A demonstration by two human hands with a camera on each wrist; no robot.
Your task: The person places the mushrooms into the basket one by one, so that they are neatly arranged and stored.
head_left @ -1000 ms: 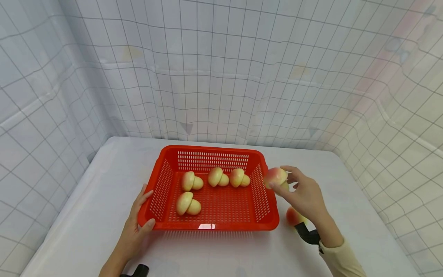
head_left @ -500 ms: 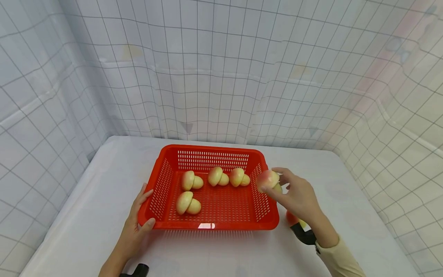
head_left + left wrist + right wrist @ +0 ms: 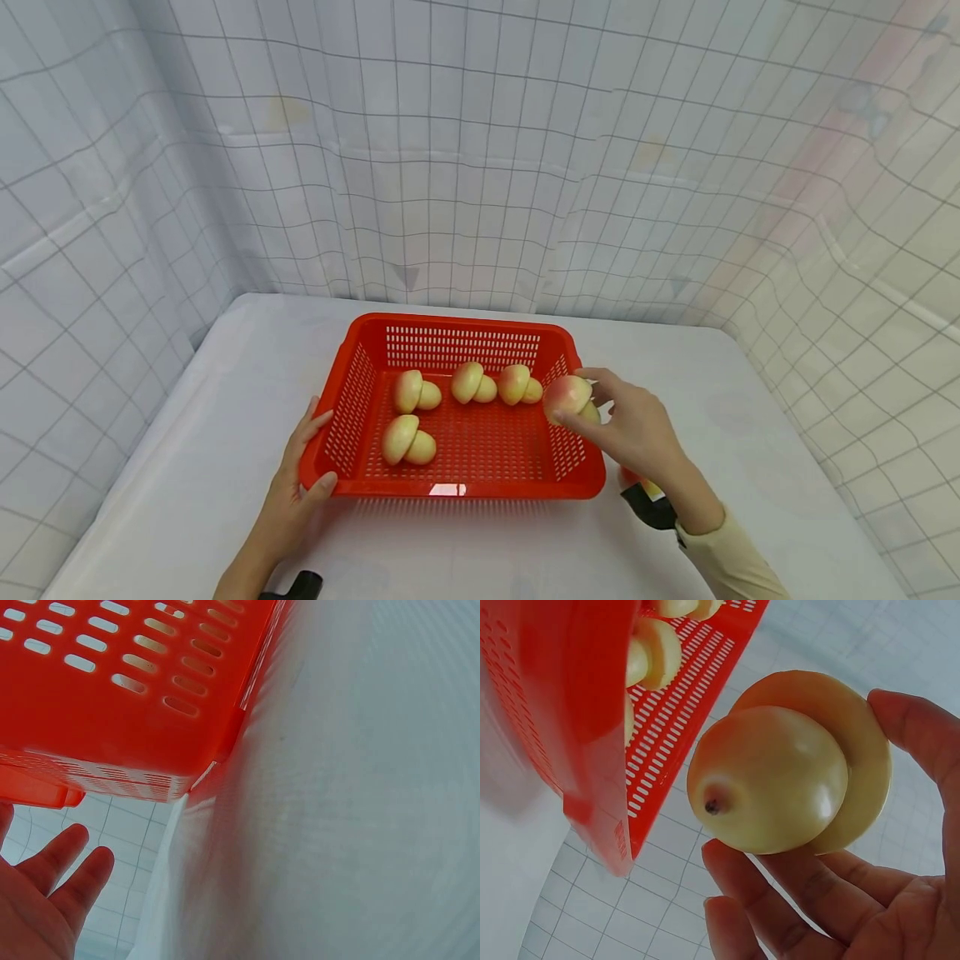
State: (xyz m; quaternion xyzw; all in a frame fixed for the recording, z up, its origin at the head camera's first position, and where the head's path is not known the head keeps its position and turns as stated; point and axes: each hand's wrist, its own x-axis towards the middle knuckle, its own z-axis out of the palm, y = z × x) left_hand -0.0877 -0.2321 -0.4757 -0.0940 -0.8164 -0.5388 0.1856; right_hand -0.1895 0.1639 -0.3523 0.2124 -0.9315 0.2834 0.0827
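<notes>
My right hand [image 3: 637, 425] has a toy mushroom [image 3: 567, 397] pinched between thumb and fingers, clenched only as far as the cap allows; in the right wrist view the fingers [image 3: 795, 896] cup the pale stem side of that mushroom [image 3: 791, 761] from below while the thumb presses the rim of the cap from the right. The hand is raised off the table [image 3: 187, 467], wrist lower and nearer than the fingertips, forearm running down to the near right. It holds the mushroom right over the right wall of the red basket [image 3: 360, 487], just right of the far row inside.

My left hand [image 3: 296, 492] rests against the basket's near left corner, thumb on the near rim, fingers stretched up along the left wall, nothing clenched. In the left wrist view I see those fingers [image 3: 56, 866] straight and loose beside the basket [image 3: 112, 705].

Inside the basket I count 4 mushrooms: 3 in a far row [image 3: 468, 383] and 1 nearer on the left [image 3: 405, 442]. Another red piece [image 3: 637, 482] lies on the table by my right wrist, mostly hidden, so I cannot tell what it is.
</notes>
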